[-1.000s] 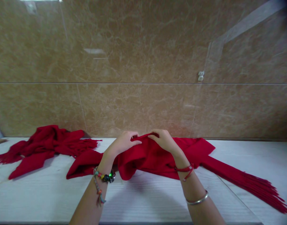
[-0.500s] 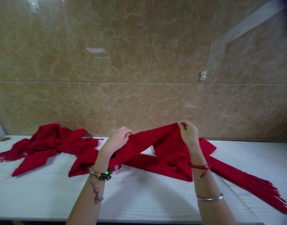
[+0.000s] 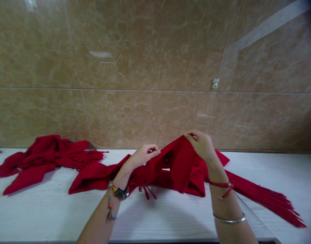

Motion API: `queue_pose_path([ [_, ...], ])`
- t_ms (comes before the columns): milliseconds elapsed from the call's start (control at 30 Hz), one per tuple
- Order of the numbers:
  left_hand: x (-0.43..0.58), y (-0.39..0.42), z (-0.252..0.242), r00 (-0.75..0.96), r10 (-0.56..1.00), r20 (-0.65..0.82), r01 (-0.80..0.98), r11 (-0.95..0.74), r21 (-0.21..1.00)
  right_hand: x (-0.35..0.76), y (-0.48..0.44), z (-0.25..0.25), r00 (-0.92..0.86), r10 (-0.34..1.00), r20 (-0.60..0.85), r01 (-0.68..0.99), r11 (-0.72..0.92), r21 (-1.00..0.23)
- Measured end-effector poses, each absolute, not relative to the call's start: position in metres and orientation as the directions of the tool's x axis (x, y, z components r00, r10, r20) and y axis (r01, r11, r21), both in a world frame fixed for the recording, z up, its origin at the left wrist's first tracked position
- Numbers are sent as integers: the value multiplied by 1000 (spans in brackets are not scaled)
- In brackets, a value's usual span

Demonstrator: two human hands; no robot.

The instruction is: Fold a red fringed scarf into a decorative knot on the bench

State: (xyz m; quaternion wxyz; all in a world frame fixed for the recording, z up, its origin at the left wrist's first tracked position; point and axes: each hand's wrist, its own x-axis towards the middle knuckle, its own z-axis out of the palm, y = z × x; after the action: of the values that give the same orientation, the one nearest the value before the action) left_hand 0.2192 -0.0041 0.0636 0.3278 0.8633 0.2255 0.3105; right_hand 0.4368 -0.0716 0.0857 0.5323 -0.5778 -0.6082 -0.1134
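Note:
A red fringed scarf lies loosely bunched across the white table, its middle lifted off the surface. My right hand pinches the raised upper edge between thumb and fingers. Closer to the middle, my left hand grips the same edge, thumb against fingers. Cloth hangs in folds between and below the hands, and a short bit of fringe dangles under the left wrist. To the right, a flat end of the scarf with long fringe stretches past my right forearm.
Another crumpled red fringed scarf lies at the left of the white table. Behind the table rises a brown marbled tile wall bearing a small white fixture. The table's front edge runs along the bottom.
My left hand has slid right along the scarf, closer to my right hand. The stretch of cloth between them is shorter and droops more. My right hand has shifted slightly left.

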Motion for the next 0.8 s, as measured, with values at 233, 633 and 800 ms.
queue_pose_path([
  [233,215,-17,66,766,556,323,236,-710,664,465,-74,84,294,542,787,874,182,-451],
  [633,224,-7,64,499,705,503,455,-708,541,473,-74,76,326,582,745,927,-44,-372],
  [800,208,-5,77,506,672,540,474,-740,477,456,-70,64,-22,815,578,943,210,-260],
])
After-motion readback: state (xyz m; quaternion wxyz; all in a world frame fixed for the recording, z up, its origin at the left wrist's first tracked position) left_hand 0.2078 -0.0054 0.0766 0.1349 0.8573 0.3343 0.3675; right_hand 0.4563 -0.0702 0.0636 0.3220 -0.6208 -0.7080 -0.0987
